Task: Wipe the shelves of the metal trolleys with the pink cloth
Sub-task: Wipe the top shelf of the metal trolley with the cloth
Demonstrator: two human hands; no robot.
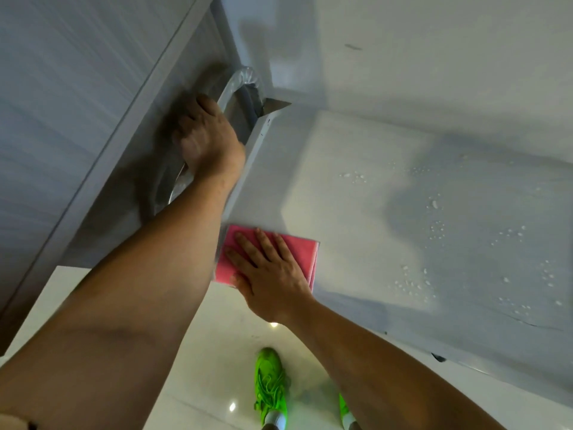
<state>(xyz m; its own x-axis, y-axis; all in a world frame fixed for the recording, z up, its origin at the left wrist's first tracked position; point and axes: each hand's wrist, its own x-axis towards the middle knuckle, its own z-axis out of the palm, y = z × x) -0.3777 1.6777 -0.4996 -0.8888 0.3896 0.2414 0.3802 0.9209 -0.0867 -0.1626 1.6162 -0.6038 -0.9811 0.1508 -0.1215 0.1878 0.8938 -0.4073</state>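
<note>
The right hand (269,276) lies open and flat on the pink cloth (297,256) at the wet shelf's (434,212) near corner. The left hand (208,139) grips the wrapped trolley handle (231,85).

Surface: the top shelf (387,187) of a metal trolley, pale grey, tilted across the frame.
On it: a folded pink cloth (302,252) lies at the shelf's near edge, pressed flat under the right hand (269,274).
Also on it: water droplets (440,231) lie scattered across the right half.
Below: a glossy white floor (217,352) bearing two bright green shoes (269,383).
</note>
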